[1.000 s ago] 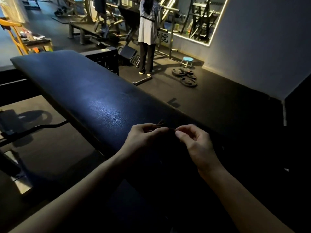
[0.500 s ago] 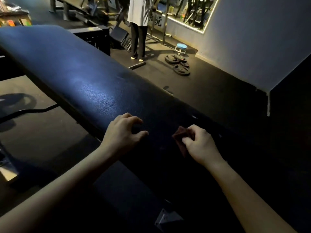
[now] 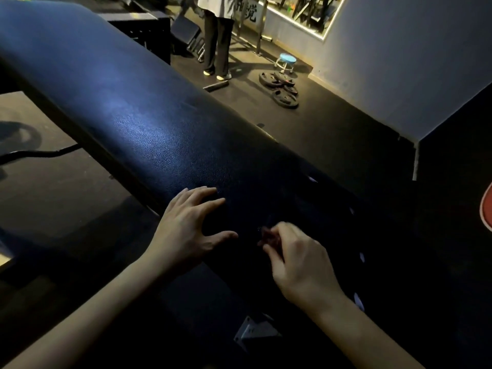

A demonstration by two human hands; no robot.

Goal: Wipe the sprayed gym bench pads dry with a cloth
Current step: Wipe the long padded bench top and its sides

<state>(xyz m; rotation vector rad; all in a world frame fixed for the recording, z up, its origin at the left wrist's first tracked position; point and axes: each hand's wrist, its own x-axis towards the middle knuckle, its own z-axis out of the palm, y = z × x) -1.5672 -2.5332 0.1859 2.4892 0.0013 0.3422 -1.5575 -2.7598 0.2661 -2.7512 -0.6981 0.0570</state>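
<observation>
Across the frame, from the upper left down to the lower right, runs a long dark bench pad (image 3: 138, 123), its grained cover catching a bluish sheen near the middle. Low in the centre, the left hand (image 3: 186, 227) rests on the pad's near side with fingers spread and thumb held wide, holding nothing. Just to its right, and apart from it, the right hand (image 3: 298, 262) is blurred. Its fingertips are curled together, pinching a small dark reddish cloth (image 3: 267, 235) over the pad. Only a scrap of the cloth shows beyond the fingers, and the dim light hides its shape. At the bottom centre, below the hands, a pale metal bracket (image 3: 255, 331) sticks out under the pad. In the upper centre a person (image 3: 217, 35) stands on the dark floor, seen from the waist down. Right of them sits a small blue-seated stool (image 3: 288, 59), and just below it several weight plates (image 3: 282, 89) lie in a loose heap near the grey wall (image 3: 399, 62).
</observation>
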